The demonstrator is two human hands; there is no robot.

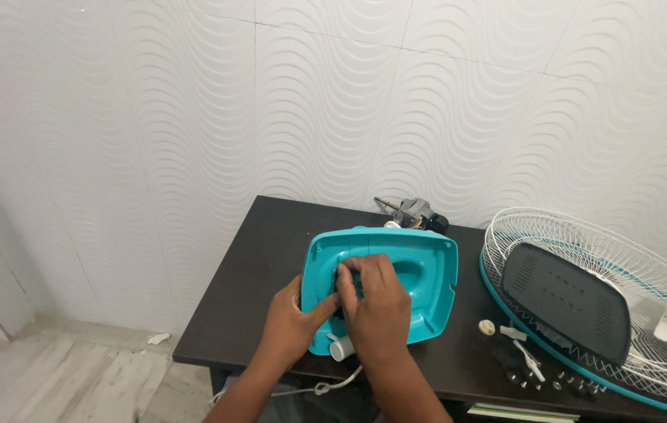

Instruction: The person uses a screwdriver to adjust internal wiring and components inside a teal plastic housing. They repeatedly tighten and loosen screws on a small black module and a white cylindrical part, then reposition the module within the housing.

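A teal plastic fan base (426, 274) lies upside down on a dark table (267, 258). My left hand (296, 317) grips its near left rim, thumb reaching into the hollow. My right hand (376, 301) rests inside the hollow, its fingers pinched on a small dark part that is mostly hidden. A short white tube (340, 348) sticks out of the base's near edge, and a white cord (326, 385) hangs below it.
A fan motor with a shaft (413, 211) sits behind the base by the wavy white wall. On the right lie a white wire fan guard (631, 258), a dark grey perforated plate (564, 301), a white knob (488, 328) and several small screws (537, 380).
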